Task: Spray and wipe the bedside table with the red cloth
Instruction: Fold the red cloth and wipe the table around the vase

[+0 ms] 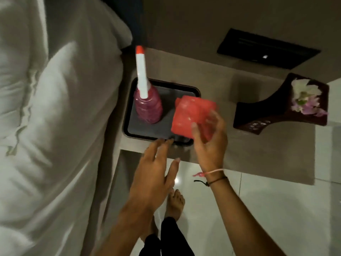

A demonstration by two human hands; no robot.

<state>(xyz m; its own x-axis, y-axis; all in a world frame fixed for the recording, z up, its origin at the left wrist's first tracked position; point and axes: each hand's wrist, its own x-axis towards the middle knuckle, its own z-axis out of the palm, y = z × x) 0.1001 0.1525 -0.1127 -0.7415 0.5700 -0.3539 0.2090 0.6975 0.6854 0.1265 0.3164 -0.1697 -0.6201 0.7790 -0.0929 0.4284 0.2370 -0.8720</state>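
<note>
A folded red cloth [191, 115] is held in my right hand [210, 139] above the right part of a dark tray [145, 130]. My left hand [156, 167] hovers open at the tray's front edge, fingers spread, touching nothing that I can make out. A spray bottle [148, 106] with pink liquid and a white, red-tipped nozzle stands upright on the tray's left side. The tray lies on the beige bedside table [217, 145], which runs from the bed to the right.
A white bed with rumpled linen [55, 126] fills the left. A dark wooden holder with white and purple flowers [295, 106] sits on the table's right. A black panel [267, 48] is on the wall behind. My bare feet [175, 204] stand on glossy tile below.
</note>
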